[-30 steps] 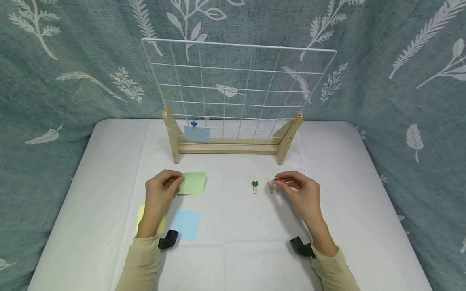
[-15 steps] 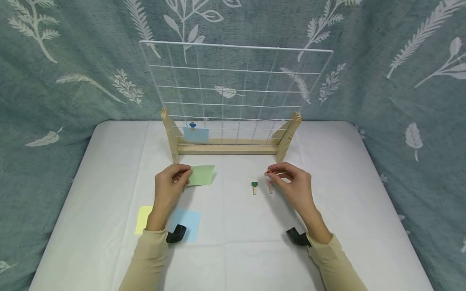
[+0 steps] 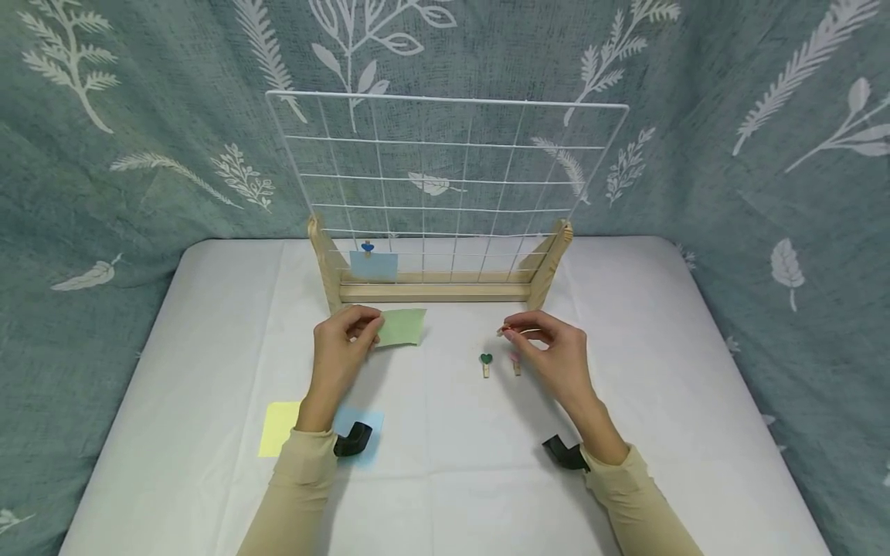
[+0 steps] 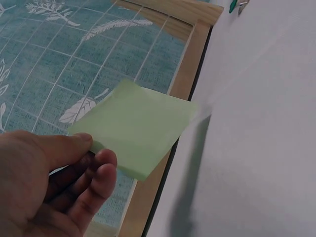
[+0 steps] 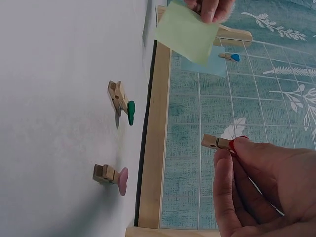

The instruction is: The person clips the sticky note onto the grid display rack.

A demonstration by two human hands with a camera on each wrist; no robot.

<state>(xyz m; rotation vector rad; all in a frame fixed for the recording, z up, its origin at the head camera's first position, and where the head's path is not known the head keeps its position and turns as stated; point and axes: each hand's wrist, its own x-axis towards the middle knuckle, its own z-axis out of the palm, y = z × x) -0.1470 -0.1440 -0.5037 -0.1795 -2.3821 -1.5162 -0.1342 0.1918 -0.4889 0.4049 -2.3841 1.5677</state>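
My left hand (image 3: 344,344) pinches a green sticky note (image 4: 138,126) by its left edge, holding it above the table in front of the wire grid. My right hand (image 3: 549,351) pinches a small wooden clothespin (image 5: 216,142) by its red end, between thumb and fingertips; its wooden jaws point away from the hand. Below the right hand lie two more clothespins, one with a green heart (image 5: 118,102) and one with a pink heart (image 5: 111,175). On the grid, a blue-heart clothespin (image 3: 367,248) holds a blue note (image 3: 374,266) at the lower left.
The white wire grid (image 3: 445,183) stands in a wooden base (image 3: 434,293) at the back of the white-covered table (image 3: 445,510). A yellow note (image 3: 278,428) and another blue note (image 3: 371,425) lie near the left forearm. A leaf-patterned curtain (image 3: 730,170) hangs behind.
The left hand has carried the green note rightward and toward the grid. The right hand has lifted the red clothespin and moved slightly left and toward the grid.
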